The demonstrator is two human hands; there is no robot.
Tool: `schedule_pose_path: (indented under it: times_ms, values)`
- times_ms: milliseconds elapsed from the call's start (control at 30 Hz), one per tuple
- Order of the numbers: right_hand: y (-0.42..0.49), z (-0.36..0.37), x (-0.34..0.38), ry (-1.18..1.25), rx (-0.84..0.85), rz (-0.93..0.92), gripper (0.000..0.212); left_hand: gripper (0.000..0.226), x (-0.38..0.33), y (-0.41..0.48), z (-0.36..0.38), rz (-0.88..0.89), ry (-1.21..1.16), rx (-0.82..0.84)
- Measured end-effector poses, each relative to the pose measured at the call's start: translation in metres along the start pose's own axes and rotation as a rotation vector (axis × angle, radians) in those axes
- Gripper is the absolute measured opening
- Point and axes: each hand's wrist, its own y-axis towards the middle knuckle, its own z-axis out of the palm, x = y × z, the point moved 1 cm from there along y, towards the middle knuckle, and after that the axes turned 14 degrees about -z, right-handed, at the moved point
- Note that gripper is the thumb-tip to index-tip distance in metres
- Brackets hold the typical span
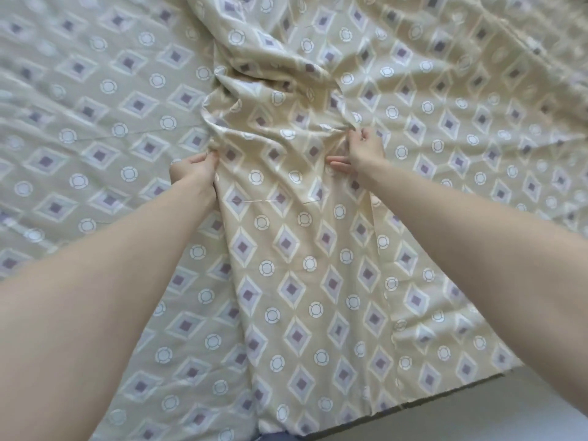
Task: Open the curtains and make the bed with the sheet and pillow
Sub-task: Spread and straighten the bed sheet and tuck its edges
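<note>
Sheet (286, 281) fold runs straight away, lengthwise.

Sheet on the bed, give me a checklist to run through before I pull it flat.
1. Left hand grip on the sheet: ok, the fingers pinch a fold.
2. Right hand grip: ok, the fingers pinch bunched cloth.
3. Flatness of the sheet: not ok, crumpled folds rise beyond both hands.
4. Pillow out of the way: cannot tell, none in view.
5. Curtains open: cannot tell, not in view.
</note>
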Motion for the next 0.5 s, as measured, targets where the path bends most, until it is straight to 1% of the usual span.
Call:
schedule_pose_path:
  times_ms: [67,133,167,200,233,267,300,333,400,467,500]
  values:
    - [0.014,0.001,0.004,0.04,0.038,0.012,0.009,0.016,-0.002,0.004,0.003,-0.016,-0.045,-0.012]
    - [0.019,0.003,0.003,0.038,0.055,0.012,0.022,0.017,-0.003,0.002,0.005,-0.028,-0.029,-0.012]
    - [0.021,0.007,0.002,0.054,0.06,0.009,0.025,0.024,-0.003,0.003,0.005,-0.036,-0.048,-0.019]
    - [0.022,0.007,0.0,0.085,0.056,0.007,0.027,0.037,-0.003,0.005,0.006,-0.033,-0.076,-0.03]
    - [0.023,0.008,-0.002,0.138,0.052,0.015,0.026,0.05,-0.002,0.004,0.007,-0.034,-0.097,-0.052]
    - [0.024,0.008,-0.003,0.208,0.051,0.027,0.026,0.057,-0.002,0.001,0.008,-0.038,-0.117,-0.082]
    - [0.025,0.009,-0.004,0.271,0.049,0.036,0.025,0.053,-0.001,0.001,0.011,-0.029,-0.124,-0.104]
    - [0.025,0.009,-0.005,0.313,0.05,0.04,0.024,0.038,-0.001,-0.003,0.015,-0.02,-0.134,-0.127]
    - [0.025,0.008,-0.006,0.325,0.067,0.03,0.021,0.028,0.003,-0.017,0.025,0.008,-0.105,-0.185]
    - [0.023,0.01,-0.005,0.272,0.105,0.0,0.013,0.025,0.002,-0.022,0.029,0.117,-0.038,-0.284]
    - [0.021,0.01,-0.002,0.222,0.135,-0.022,0.013,0.03,-0.001,-0.024,0.031,0.2,0.017,-0.318]
